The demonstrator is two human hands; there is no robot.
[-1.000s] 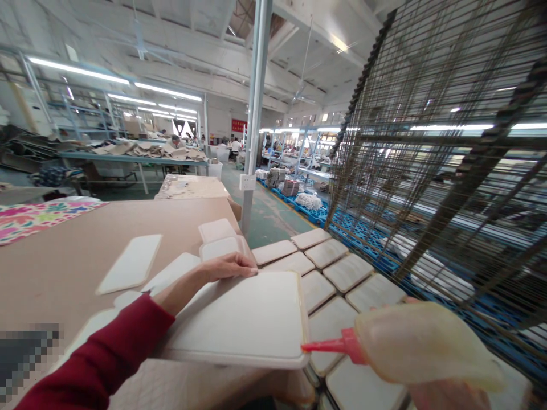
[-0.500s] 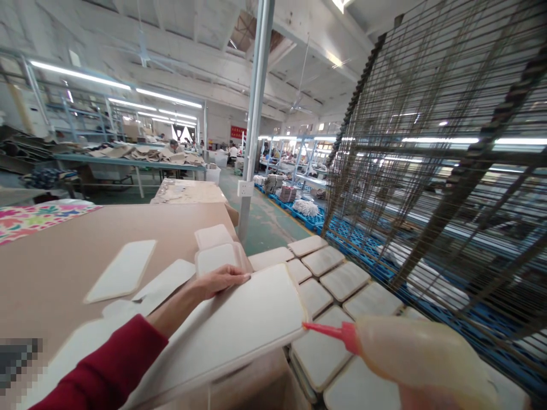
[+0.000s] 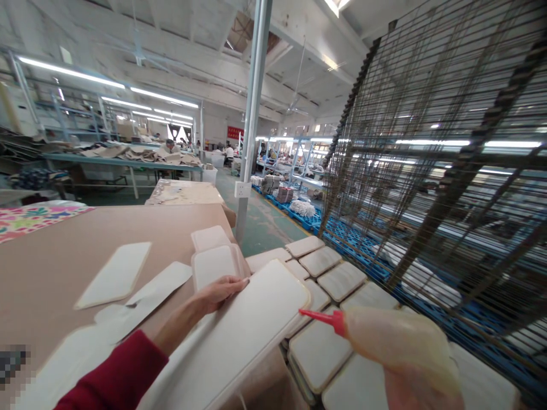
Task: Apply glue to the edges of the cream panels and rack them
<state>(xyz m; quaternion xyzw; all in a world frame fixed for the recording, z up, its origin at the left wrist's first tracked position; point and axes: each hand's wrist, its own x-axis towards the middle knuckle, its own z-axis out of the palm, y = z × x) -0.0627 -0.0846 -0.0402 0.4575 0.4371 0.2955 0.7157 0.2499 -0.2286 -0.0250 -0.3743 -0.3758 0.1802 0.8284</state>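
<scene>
White panel [image 3: 252, 330], head view: a flat rounded-corner board with a raised tan edge. It lies tilted across the near corner of the desk [image 3: 106, 239], its right end overhanging the rows of like panels [image 3: 342, 280] laid out below. Judged light and fairly stiff, since it keeps its plane while overhanging. The face looks smooth and could slide under a flat palm. Best taken at the long edge, thumb under and fingers over, clear of the rim nearest the nozzle. Left hand [image 3: 217, 293]: fingers straight and close together, laid flat on the panel's top face at its far-left edge. The thumb is hidden, so press or pinch cannot be told. Right hand [image 3: 423, 387]: mostly hidden at the bottom of the frame, wrapped around a soft translucent squeeze bottle [image 3: 393, 341]. Its red nozzle [image 3: 322, 319] points at the panel's right edge, just beside it; contact is not resolvable. Flat cut pieces [image 3: 114, 275] lie on the desk to the left, and a wire rack [image 3: 448, 171] stands at right.
</scene>
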